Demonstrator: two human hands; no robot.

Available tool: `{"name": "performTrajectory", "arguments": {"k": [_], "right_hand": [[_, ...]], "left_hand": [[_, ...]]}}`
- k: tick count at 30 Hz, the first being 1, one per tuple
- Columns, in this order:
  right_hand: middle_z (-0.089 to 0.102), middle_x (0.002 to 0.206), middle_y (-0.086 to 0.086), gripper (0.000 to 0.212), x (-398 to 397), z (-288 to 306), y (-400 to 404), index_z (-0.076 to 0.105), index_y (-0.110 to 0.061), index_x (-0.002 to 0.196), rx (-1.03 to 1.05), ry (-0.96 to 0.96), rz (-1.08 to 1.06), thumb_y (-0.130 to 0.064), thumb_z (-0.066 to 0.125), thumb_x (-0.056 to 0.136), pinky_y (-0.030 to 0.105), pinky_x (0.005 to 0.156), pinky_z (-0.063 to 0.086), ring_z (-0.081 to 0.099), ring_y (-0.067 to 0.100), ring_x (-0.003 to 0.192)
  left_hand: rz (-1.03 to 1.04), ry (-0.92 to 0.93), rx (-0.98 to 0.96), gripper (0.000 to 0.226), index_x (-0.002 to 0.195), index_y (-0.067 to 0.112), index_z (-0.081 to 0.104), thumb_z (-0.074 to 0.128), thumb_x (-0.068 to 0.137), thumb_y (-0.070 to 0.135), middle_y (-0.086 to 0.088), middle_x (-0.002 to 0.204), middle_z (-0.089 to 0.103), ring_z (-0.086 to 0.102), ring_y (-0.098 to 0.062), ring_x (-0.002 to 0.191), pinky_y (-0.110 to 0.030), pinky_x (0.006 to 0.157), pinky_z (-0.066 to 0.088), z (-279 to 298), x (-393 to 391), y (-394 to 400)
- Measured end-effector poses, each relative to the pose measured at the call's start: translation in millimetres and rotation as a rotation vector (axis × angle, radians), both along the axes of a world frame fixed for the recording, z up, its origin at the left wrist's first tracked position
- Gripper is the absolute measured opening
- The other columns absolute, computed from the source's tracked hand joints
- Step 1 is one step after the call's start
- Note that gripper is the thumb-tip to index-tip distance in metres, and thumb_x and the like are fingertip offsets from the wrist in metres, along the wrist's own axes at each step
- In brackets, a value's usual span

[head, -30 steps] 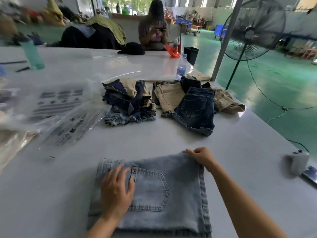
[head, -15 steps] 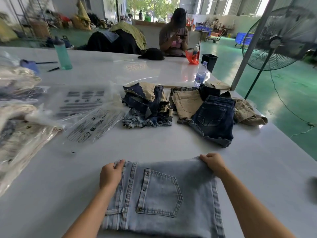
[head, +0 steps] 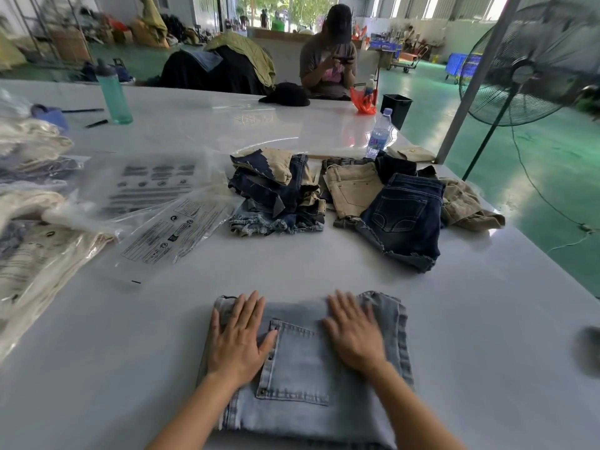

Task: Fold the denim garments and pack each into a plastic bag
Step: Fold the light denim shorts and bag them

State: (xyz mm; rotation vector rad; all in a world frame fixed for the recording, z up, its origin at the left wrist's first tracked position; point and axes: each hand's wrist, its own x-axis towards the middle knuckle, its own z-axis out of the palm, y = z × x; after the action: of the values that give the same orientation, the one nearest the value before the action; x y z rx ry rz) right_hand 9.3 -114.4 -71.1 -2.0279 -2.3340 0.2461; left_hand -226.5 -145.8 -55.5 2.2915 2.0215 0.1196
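Note:
A folded light-blue denim garment [head: 298, 378] lies flat on the white table [head: 470, 319] in front of me, back pocket up. My left hand [head: 237, 336] presses flat on its left part, fingers spread. My right hand [head: 354, 332] presses flat on its right part, fingers straight. Empty printed plastic bags [head: 162, 222] lie at the left middle. A stack of folded denim pieces [head: 276, 196] and dark blue shorts [head: 402, 216] over tan shorts [head: 350, 186] sit beyond.
Packed bags of garments [head: 35, 228] pile at the left edge. A teal bottle [head: 113, 92] and a water bottle [head: 378, 134] stand farther back. A person sits across the table. A standing fan [head: 526, 66] and its cable are off the table's right side.
Both hands let go of the garment's far corners and now lie flat on top of it. The garment looks narrower, folded over. My view has shifted.

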Motion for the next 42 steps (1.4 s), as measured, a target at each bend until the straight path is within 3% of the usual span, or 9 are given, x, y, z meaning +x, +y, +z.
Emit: {"name": "performTrajectory", "arguments": {"k": [3, 8, 13, 18, 21, 27, 34, 38, 42], "right_hand": [[-0.008, 0.159, -0.011, 0.057, 71.9, 13.2, 9.0, 0.001, -0.036, 0.151, -0.127, 0.007, -0.333, -0.055, 0.012, 0.099, 0.054, 0.116, -0.007, -0.01, 0.012, 0.147], [0.0, 0.16, 0.01, 0.064, 68.0, 23.4, -23.4, 0.009, -0.017, 0.152, -0.072, 0.19, -0.55, -0.049, 0.027, 0.099, 0.057, 0.116, 0.007, 0.001, 0.025, 0.148], [0.028, 0.151, 0.021, 0.061, 35.2, 19.4, -91.6, 0.037, -0.014, 0.144, 0.162, 0.219, -0.428, -0.035, 0.058, 0.091, 0.05, 0.108, 0.032, 0.033, 0.038, 0.137], [0.071, 0.099, -0.013, 0.053, 49.8, 36.0, -140.0, 0.072, -0.028, 0.1, 0.295, 0.174, 0.214, -0.071, 0.057, 0.071, 0.019, 0.08, 0.049, 0.068, 0.009, 0.09], [0.072, 0.1, -0.009, 0.036, 58.8, 32.8, -144.4, 0.074, -0.026, 0.092, 0.191, 0.204, 0.437, -0.03, 0.088, 0.059, 0.017, 0.077, 0.052, 0.069, 0.009, 0.093], [0.071, 0.095, -0.01, 0.046, 60.0, 35.8, -145.2, 0.074, -0.024, 0.089, 0.17, 0.159, 0.44, -0.011, 0.077, 0.045, 0.016, 0.068, 0.053, 0.069, 0.006, 0.085], [0.073, 0.103, 0.001, 0.061, 66.1, 28.8, -167.1, 0.079, -0.015, 0.089, 0.551, 0.013, 0.395, -0.014, 0.019, 0.101, 0.026, 0.084, 0.053, 0.069, 0.013, 0.097], [0.074, 0.095, -0.001, 0.028, 70.5, 22.7, -180.4, 0.078, -0.021, 0.074, 0.536, 0.206, 0.218, -0.002, 0.06, 0.064, 0.019, 0.074, 0.054, 0.07, 0.012, 0.089], [0.072, 0.084, 0.01, 0.019, 70.9, 25.1, -183.1, 0.071, -0.014, 0.074, 0.346, 0.544, -0.53, 0.006, 0.073, 0.073, 0.029, 0.068, 0.049, 0.065, 0.019, 0.067]], "left_hand": [[-0.019, 0.006, -0.095, 0.098, 0.138, 0.024, -0.03, -0.045, 0.052, 0.069, 0.003, 0.151, -0.033, -0.034, -0.023, 0.136, -0.052, 0.113, -0.014, 2.1, -6.1, 0.1], [-0.086, -0.039, -0.012, 0.078, 0.144, 0.026, 0.033, -0.003, 0.088, 0.067, -0.004, 0.155, 0.022, 0.0, -0.023, 0.146, -0.067, 0.101, 0.017, -0.9, -10.0, -39.6], [-0.116, -0.023, -0.097, 0.102, 0.148, 0.032, 0.011, -0.028, 0.065, 0.077, 0.001, 0.157, -0.014, -0.014, -0.029, 0.143, -0.063, 0.105, -0.008, 9.6, -9.6, -46.0], [-0.589, -0.175, -0.086, 0.08, 0.137, 0.03, 0.046, 0.04, 0.076, 0.081, 0.008, 0.151, 0.028, 0.018, -0.023, 0.142, -0.062, 0.108, 0.027, 10.8, -6.5, -74.5], [-0.723, -0.034, -0.002, 0.067, 0.111, 0.032, 0.07, 0.085, 0.051, 0.054, 0.007, 0.126, 0.062, 0.057, -0.017, 0.118, -0.047, 0.08, 0.052, 14.7, -7.5, -78.4], [-0.7, -0.177, 0.15, 0.06, 0.102, 0.032, 0.073, 0.016, 0.1, 0.051, 0.01, 0.114, 0.068, 0.064, -0.015, 0.108, -0.043, 0.077, 0.054, 18.1, -6.5, -77.6], [-0.728, -0.096, 0.172, 0.049, 0.112, 0.035, 0.069, 0.026, 0.097, 0.052, 0.005, 0.127, 0.061, 0.051, -0.019, 0.122, -0.046, 0.098, 0.042, 4.1, -15.2, -90.8], [-0.554, -0.269, 0.176, 0.053, 0.099, 0.032, 0.075, 0.029, 0.095, 0.06, 0.009, 0.12, 0.066, 0.058, -0.015, 0.117, -0.03, 0.11, 0.015, 8.8, -8.6, -93.6], [-0.113, -0.274, 0.295, 0.075, 0.107, 0.007, 0.072, 0.016, 0.097, 0.055, -0.019, 0.119, 0.064, 0.061, -0.036, 0.108, -0.044, 0.101, 0.036, 13.0, -14.1, -89.6]]}}
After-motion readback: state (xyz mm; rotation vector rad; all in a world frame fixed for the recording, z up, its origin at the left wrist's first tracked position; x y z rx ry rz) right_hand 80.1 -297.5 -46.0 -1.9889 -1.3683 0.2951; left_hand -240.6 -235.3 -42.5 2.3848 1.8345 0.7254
